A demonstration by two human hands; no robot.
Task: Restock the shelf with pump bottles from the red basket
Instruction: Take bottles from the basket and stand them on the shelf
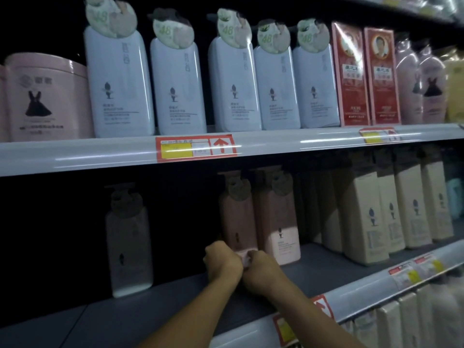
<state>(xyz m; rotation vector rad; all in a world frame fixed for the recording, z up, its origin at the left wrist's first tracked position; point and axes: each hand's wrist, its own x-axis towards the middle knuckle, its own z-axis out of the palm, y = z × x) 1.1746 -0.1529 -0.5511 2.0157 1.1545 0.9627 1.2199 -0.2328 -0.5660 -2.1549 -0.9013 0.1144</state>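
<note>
Standing low in the frame's centre on the lower shelf [175,297], a pink pump bottle [237,217] is clasped at its base by left hand [222,259] and right hand [261,271]; it is judged rigid, heavy, smooth, best held low.

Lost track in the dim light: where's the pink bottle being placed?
Lower shelf centre, head view: pink bottle gripped by both hands, touching another pink bottle on its right.
</note>
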